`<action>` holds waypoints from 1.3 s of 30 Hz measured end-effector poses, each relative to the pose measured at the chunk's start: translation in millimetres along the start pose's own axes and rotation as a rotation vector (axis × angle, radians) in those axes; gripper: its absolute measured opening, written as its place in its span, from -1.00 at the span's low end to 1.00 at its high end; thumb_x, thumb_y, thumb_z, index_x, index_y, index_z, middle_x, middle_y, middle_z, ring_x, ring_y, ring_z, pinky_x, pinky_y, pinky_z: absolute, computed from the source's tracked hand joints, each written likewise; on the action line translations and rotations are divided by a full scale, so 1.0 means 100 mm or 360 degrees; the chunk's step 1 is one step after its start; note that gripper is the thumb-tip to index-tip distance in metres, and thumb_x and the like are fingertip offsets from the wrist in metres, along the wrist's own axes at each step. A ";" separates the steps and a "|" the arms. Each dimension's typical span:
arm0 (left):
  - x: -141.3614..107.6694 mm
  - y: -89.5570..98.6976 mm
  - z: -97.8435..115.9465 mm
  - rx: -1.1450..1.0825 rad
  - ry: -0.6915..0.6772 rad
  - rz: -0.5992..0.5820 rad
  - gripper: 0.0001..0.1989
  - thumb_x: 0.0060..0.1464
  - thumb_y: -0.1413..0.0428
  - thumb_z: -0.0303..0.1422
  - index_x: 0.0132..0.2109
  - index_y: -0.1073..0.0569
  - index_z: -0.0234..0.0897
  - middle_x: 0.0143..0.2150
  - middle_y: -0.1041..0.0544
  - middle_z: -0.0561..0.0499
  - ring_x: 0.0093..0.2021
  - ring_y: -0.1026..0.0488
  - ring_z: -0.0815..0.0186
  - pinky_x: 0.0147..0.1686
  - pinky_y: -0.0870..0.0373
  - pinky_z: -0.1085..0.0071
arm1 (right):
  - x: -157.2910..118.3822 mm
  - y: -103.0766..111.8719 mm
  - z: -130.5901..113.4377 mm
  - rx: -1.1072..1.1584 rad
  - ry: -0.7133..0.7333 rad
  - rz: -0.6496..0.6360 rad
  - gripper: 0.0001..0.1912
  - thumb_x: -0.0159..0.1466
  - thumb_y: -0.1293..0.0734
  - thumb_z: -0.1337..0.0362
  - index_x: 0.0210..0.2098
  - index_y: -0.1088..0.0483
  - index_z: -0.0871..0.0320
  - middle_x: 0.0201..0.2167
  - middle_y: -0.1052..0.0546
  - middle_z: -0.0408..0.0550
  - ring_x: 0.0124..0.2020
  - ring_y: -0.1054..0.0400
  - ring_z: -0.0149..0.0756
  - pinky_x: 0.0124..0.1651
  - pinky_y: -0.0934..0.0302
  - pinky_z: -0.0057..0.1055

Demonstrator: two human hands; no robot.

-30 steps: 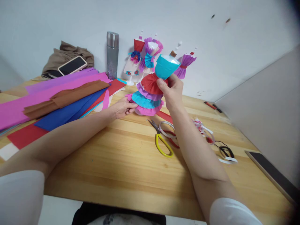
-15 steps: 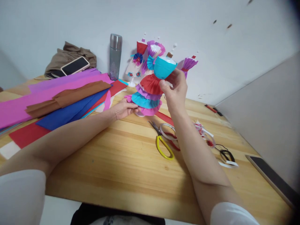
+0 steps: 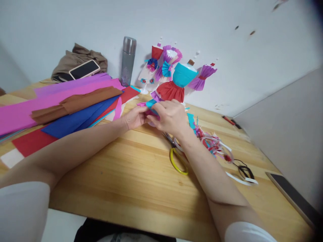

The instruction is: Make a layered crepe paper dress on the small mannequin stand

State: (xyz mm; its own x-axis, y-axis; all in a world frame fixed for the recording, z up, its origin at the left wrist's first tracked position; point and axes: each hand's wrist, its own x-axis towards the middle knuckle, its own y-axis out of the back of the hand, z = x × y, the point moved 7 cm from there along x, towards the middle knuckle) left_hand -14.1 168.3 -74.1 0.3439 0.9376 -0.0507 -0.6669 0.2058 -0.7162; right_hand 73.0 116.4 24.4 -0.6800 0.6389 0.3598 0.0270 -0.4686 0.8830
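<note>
A small dress form (image 3: 185, 74) wears a turquoise paper top and a red ruffle over purple, turquoise and pink tiers. It leans to the right. My left hand (image 3: 135, 117) pinches the skirt's lower pink edge on the left side. Close beside it, my right hand (image 3: 171, 116) is closed on the lower tiers, its fingers meeting those of the left hand and covering much of the skirt. Below the right hand lie yellow-handled scissors (image 3: 178, 161), partly behind the wrist.
Coloured paper sheets (image 3: 83, 112), a phone (image 3: 84, 69) and brown cloth (image 3: 68, 64) lie at left. A bottle (image 3: 128, 62) and other dressed forms (image 3: 203, 77) stand behind. Paper scraps (image 3: 212, 143), a black cord (image 3: 246, 171) and a dark tablet-like device (image 3: 290, 191) are at right.
My right hand has moved down from the turquoise top to the lower skirt tiers. The dress form tilts slightly more to the right. My left hand remains at the skirt's edge.
</note>
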 end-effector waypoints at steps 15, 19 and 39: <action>0.05 0.00 -0.05 0.0139 -0.0084 -0.0193 -0.88 0.15 -0.24 -0.59 -0.17 -0.53 -0.37 -0.32 -0.66 0.00 -0.39 -0.63 0.34 -0.27 -0.61 0.41 | -0.02 0.08 0.30 0.0307 -0.0573 0.0126 -0.79 0.27 -0.29 0.28 -0.34 -0.58 0.14 -0.47 -0.60 0.05 -0.44 -0.43 -0.14 -0.34 -0.12 -0.27; 0.05 0.00 -0.06 0.0158 -0.0061 -0.0209 -0.89 0.14 -0.30 -0.55 -0.18 -0.55 -0.37 -0.31 -0.66 0.02 -0.42 -0.62 0.35 -0.31 -0.59 0.44 | -0.02 0.09 0.39 0.0520 -0.0671 0.0221 -0.84 0.23 -0.32 0.30 -0.42 -0.55 0.12 -0.55 -0.53 -0.05 -0.50 -0.37 -0.23 -0.36 -0.13 -0.29; -0.01 -0.02 -0.06 0.0250 -0.0086 -0.0118 -0.89 0.20 -0.19 -0.63 -0.21 -0.49 -0.37 -0.41 -0.56 0.03 -0.46 -0.54 0.37 -0.40 -0.45 0.44 | -0.03 0.05 0.41 0.0703 -0.0610 0.0268 -0.83 0.21 -0.31 0.28 -0.49 -0.49 0.07 -0.60 -0.49 -0.08 -0.52 -0.36 -0.22 -0.42 -0.12 -0.30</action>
State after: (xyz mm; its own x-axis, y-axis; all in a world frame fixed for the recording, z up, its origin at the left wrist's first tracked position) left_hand -9.2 165.8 -76.4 0.3627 0.9311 0.0387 -0.7374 0.3122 -0.5990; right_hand 105.2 137.6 40.3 -0.3302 0.7905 0.5158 0.4682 -0.3373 0.8167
